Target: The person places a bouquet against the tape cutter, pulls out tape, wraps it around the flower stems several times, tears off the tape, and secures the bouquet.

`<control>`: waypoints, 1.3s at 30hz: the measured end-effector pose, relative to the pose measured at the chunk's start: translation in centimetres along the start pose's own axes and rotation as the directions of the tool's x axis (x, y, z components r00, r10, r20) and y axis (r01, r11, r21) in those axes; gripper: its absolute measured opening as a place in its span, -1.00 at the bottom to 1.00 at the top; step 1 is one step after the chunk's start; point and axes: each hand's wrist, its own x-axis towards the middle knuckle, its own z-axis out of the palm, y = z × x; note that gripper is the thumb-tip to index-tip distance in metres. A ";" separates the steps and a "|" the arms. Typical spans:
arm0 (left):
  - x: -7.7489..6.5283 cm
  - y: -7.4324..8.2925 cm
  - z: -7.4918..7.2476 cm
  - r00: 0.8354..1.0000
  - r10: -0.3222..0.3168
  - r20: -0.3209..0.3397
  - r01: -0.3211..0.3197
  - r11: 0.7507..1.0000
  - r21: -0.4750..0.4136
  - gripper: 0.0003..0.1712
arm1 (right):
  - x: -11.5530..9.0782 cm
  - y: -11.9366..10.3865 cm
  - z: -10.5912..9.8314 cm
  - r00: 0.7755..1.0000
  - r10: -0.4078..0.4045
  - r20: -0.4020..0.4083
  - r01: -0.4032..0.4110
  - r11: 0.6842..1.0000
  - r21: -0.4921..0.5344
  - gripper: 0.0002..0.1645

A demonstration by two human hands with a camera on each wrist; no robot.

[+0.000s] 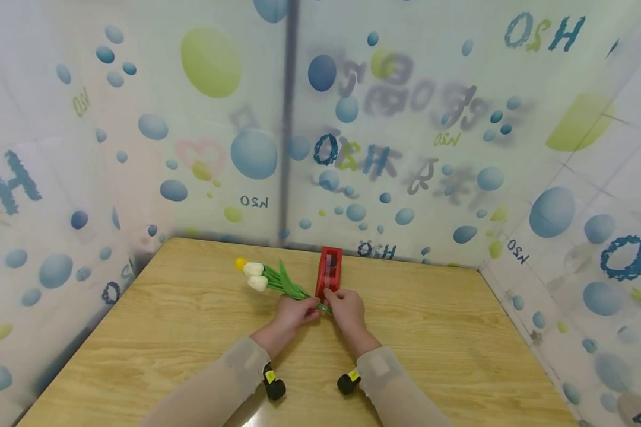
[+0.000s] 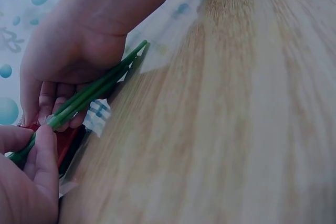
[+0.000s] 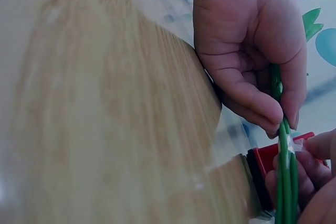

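Observation:
A bunch of artificial tulips (image 1: 257,276), with white and yellow heads, points to the left in the head view. My left hand (image 1: 295,313) pinches its green stems (image 3: 286,177) between thumb and fingers. Clear tape (image 3: 297,144) clings to the stems just beyond the left fingertips. My right hand (image 1: 348,307) pinches that tape with its thumb and fingertips, and its other fingers curl behind the stems. Directly beyond both hands lies a red tape dispenser (image 1: 329,265), its near end overlapped by the right hand in the head view.
The wood-grain table (image 1: 432,320) spreads to both sides of the hands. A curtain (image 1: 416,136) printed with blue and green bubbles hangs along the back edge and both sides. Black wrist cameras (image 1: 275,388) sit under the sleeves.

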 end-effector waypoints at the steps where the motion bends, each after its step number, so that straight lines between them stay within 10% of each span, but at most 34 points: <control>1: 0.0 0.0 0.0 1.000 -0.002 -0.002 0.002 1.000 0.005 -0.86 | 0.0 0.0 0.0 1.000 0.002 0.000 -0.002 1.000 0.000 -0.48; 39: -0.3 0.1 0.1 0.999 -0.015 -0.048 0.017 0.998 0.053 -0.76 | -0.4 -0.5 0.5 0.999 0.032 -0.011 -0.032 0.999 -0.017 -0.44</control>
